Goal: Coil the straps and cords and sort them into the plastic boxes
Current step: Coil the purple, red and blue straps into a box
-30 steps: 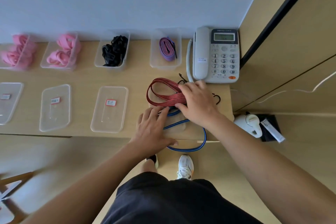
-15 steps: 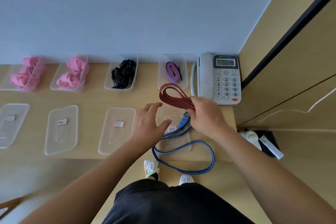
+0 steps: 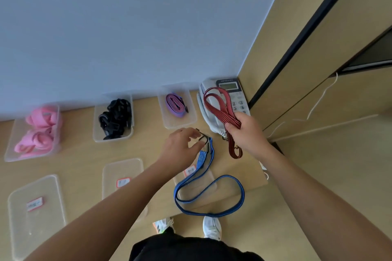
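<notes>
Lifted clear of the tabletop [image 3: 80, 154], the red cord [image 3: 220, 108] now hangs in the air over the back right corner. It is folded into long loops and gripped at mid-length in the closed right hand [image 3: 247, 131], which a second ago was pressing it flat on the wood. The loops rise across the telephone [image 3: 230, 88], and a short tail dangles below the fist.

The left hand [image 3: 180, 148], flat beside the red cord a moment earlier, has shifted to the blue cord [image 3: 209, 197]. It pinches that cord's black hook [image 3: 203, 139] between thumb and fingertips. The blue cord is uncoiled and trails over a clear lid [image 3: 192, 178] near the front right corner, with one wide loop hanging past the front edge.

By the look of it, the red cord is bundled and awaits a box, while the blue one is only being started.

Along the back edge stand plastic boxes [image 3: 180, 123] holding a purple strap [image 3: 175, 105], black straps [image 3: 115, 118] and pink straps [image 3: 37, 131]. Two more lids [image 3: 122, 176] lie nearer the front edge.
</notes>
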Tool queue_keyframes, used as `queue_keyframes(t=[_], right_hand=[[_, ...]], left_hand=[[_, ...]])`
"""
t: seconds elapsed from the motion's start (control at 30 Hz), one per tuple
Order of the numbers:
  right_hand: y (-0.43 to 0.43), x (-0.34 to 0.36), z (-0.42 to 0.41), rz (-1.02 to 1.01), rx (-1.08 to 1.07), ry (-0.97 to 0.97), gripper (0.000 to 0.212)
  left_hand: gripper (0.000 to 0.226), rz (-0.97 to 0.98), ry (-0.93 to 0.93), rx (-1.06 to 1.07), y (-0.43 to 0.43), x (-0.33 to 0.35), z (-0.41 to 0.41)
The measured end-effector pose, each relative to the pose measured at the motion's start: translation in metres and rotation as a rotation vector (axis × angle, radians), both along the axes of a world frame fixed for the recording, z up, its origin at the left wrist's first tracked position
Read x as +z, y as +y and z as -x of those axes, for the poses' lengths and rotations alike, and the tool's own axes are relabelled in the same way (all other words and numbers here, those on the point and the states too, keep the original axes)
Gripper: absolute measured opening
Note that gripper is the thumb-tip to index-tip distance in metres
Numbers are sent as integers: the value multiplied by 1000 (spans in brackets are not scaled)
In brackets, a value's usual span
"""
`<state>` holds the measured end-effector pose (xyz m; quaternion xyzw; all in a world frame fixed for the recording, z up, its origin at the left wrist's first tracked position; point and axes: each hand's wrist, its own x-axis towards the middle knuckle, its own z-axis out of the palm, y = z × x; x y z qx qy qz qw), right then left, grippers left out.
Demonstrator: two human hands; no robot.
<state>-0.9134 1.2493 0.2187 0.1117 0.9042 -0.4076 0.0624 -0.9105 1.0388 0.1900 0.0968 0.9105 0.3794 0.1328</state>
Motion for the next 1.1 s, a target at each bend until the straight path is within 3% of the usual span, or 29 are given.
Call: queue_keyframes(t=[0.33, 0.6, 0.67, 0.87, 1.0, 1.1], right_hand=[[21, -35, -27, 439, -423, -19, 18], [32, -49, -19, 578, -323, -45, 19], [34, -52, -14, 600, -285, -53, 22], [31, -62, -5, 613, -217, -57, 25], [28, -65, -1, 619, -205, -85, 21], [23, -63, 1, 629, -185, -122, 19]], left_hand=[[23, 28, -59, 38, 19, -7, -29], [17, 100, -174, 186, 51, -8, -44], [13, 28, -275, 304, 59, -9, -37], [10, -520, -591, 571, 74, -35, -1], [5, -622, -737, 681, 77, -41, 15], [7, -590, -771, 689, 74, -38, 18]])
